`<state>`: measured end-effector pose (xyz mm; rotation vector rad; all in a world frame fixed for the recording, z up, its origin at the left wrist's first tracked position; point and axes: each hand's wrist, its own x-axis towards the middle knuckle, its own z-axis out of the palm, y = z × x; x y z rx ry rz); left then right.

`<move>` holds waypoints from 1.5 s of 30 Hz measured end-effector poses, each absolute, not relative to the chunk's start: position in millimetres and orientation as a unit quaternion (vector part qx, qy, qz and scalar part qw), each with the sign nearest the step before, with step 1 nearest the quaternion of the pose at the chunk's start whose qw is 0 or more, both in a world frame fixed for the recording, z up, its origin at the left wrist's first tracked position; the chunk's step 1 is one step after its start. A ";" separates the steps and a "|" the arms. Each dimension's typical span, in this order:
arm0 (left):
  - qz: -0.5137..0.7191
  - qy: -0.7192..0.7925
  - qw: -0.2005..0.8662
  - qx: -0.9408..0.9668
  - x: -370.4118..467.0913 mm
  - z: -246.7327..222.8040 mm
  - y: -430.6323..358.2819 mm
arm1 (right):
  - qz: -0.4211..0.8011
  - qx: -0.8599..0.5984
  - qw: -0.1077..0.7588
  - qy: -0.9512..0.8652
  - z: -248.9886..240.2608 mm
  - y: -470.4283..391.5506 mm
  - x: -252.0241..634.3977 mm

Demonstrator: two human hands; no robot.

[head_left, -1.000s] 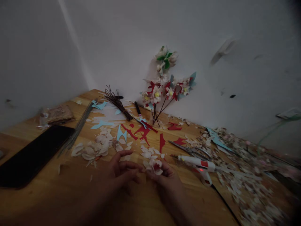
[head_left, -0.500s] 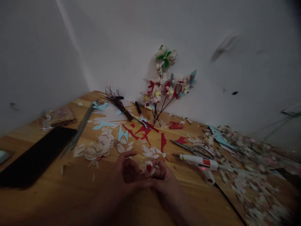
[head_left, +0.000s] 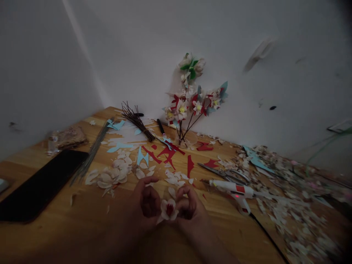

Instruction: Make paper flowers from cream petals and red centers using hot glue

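Observation:
A small handmade flower (head_left: 165,210) with pale petals and a dark red centre is between my hands, just above the wooden table. My left hand (head_left: 146,202) curls in from the left, with its thumb side against the flower. From the other side, my right hand (head_left: 191,208) pinches at the flower's edge with bent fingers. A single pale petal (head_left: 172,192) shows just beyond the flower, by my right fingertips; whether they touch it I cannot tell. Loose petals (head_left: 174,178) lie on the table past my fingers. The flower's underside is hidden.
To the right lie a lit glue gun (head_left: 239,190), scissors (head_left: 225,173) and heaped petals (head_left: 297,216). Red scraps (head_left: 190,166), bundled twigs (head_left: 139,123) and finished flower stems (head_left: 189,126) are behind. A black slab (head_left: 44,185) and thin wires (head_left: 92,154) lie left.
The flower has turned and opened towards me, showing its petals and red centre more fully, and sits slightly lower and further left. A separate petal now shows above it.

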<state>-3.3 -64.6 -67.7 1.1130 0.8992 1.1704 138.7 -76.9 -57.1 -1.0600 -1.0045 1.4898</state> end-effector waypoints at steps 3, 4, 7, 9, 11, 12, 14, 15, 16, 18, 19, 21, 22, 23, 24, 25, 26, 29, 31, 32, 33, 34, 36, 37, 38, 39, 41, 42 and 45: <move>0.489 0.386 0.573 0.533 -9.1 -69.8 -66.9 | 0.591 -0.452 0.498 -0.446 -50.8 -80.3 139.1; 0.488 0.390 0.553 0.551 -11.0 -70.4 -67.9 | 0.585 -0.453 0.494 -0.457 -48.7 -81.2 139.5; 0.485 0.390 0.491 0.609 -15.7 -72.2 -70.8 | 0.582 -0.445 0.470 -0.491 -43.5 -83.7 141.2; 0.472 0.396 0.456 0.643 -17.8 -72.6 -71.9 | 0.581 -0.444 0.452 -0.511 -41.6 -84.8 142.1; 0.454 0.405 0.431 0.666 -19.3 -72.5 -72.1 | 0.573 -0.451 0.442 -0.521 -41.1 -85.4 142.7; 0.445 0.409 0.419 0.677 -20.1 -72.5 -71.9 | 0.568 -0.456 0.440 -0.524 -41.3 -85.5 142.9; 0.427 0.408 0.405 0.698 -21.6 -72.9 -71.1 | 0.560 -0.460 0.432 -0.537 -42.3 -85.6 143.6; 0.418 0.406 0.402 0.706 -22.3 -73.4 -70.6 | 0.558 -0.461 0.425 -0.543 -43.0 -85.7 144.2; 0.411 0.405 0.400 0.712 -22.9 -74.0 -70.1 | 0.553 -0.464 0.418 -0.552 -44.0 -85.8 145.0; 0.401 0.408 0.403 0.715 -23.7 -74.9 -69.3 | 0.541 -0.466 0.407 -0.569 -46.5 -85.9 147.0; 0.401 0.410 0.405 0.712 -23.7 -75.2 -69.2 | 0.539 -0.466 0.401 -0.576 -48.1 -86.0 148.1; 0.399 0.412 0.416 0.706 -23.0 -75.1 -69.4 | 0.533 -0.467 0.390 -0.589 -51.4 -86.3 150.4; 0.399 0.418 0.421 0.700 -22.3 -74.8 -69.8 | 0.528 -0.469 0.385 -0.594 -52.9 -86.4 151.3; 0.400 0.425 0.423 0.693 -21.5 -74.5 -70.4 | 0.525 -0.472 0.379 -0.598 -54.4 -86.5 152.0; 0.401 0.433 0.424 0.687 -20.6 -74.2 -71.0 | 0.522 -0.476 0.375 -0.601 -55.6 -86.6 152.5; 0.403 0.443 0.423 0.680 -19.7 -73.9 -71.5 | 0.521 -0.477 0.373 -0.602 -56.7 -86.6 152.8; 0.406 0.449 0.423 0.674 -18.7 -73.6 -71.9 | 0.521 -0.477 0.374 -0.601 -57.4 -86.5 152.7; 0.415 0.447 0.434 0.663 -15.7 -72.9 -71.6 | 0.524 -0.478 0.392 -0.587 -57.6 -84.3 151.4; 0.426 0.452 0.427 0.657 -14.2 -72.1 -69.9 | 0.518 -0.485 0.414 -0.570 -55.7 -81.2 150.2; 0.426 0.454 0.423 0.658 -13.9 -71.6 -68.9 | 0.513 -0.491 0.425 -0.561 -54.4 -79.2 149.9; 0.422 0.456 0.420 0.662 -14.0 -71.0 -67.8 | 0.506 -0.497 0.437 -0.553 -52.9 -77.1 150.0; 0.413 0.457 0.417 0.668 -14.5 -70.2 -66.8 | 0.494 -0.503 0.451 -0.547 -51.7 -75.0 150.7; 0.389 0.458 0.410 0.686 -16.8 -68.3 -64.6 | 0.463 -0.515 0.478 -0.539 -50.1 -70.5 154.5; 0.379 0.463 0.405 0.691 -18.4 -66.9 -63.4 | 0.445 -0.520 0.490 -0.539 -49.9 -68.3 157.8; 0.378 0.471 0.398 0.691 -20.2 -65.1 -62.0 | 0.422 -0.525 0.503 -0.541 -50.2 -66.0 162.0; 0.386 0.482 0.392 0.682 -22.2 -62.6 -60.1 | 0.393 -0.531 0.517 -0.545 -50.8 -63.7 166.9; 0.445 0.503 0.388 0.631 -26.9 -55.4 -54.7 | 0.327 -0.544 0.535 -0.558 -52.5 -59.2 177.5; 0.490 0.510 0.388 0.592 -29.9 -50.7 -51.0 | 0.297 -0.548 0.539 -0.566 -53.5 -57.3 182.2; 0.619 0.507 0.384 0.461 -40.6 -37.0 -36.0 | 0.260 -0.551 0.522 -0.597 -55.5 -54.5 189.8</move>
